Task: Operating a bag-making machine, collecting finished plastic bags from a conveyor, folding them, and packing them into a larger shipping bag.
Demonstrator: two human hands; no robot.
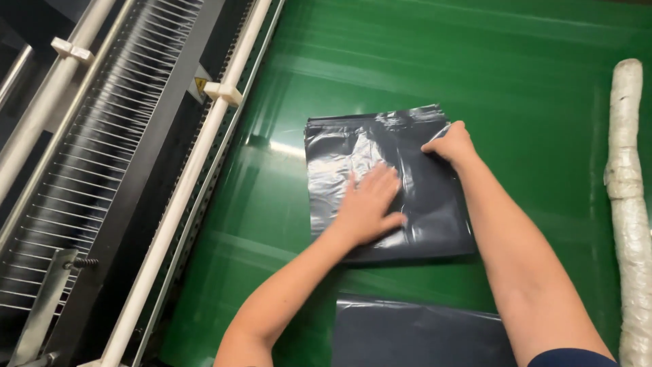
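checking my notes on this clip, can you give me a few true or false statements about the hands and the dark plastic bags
1. The left hand lies flat on the dark plastic bag. True.
2. The right hand is lifted clear of that bag. False: it rests at the bag's upper right edge.
3. The bag lies on a green surface. True.
4. A second dark bag lies nearer the person. True.
5. The wrapped white roll sits on the left. False: it lies along the right edge.
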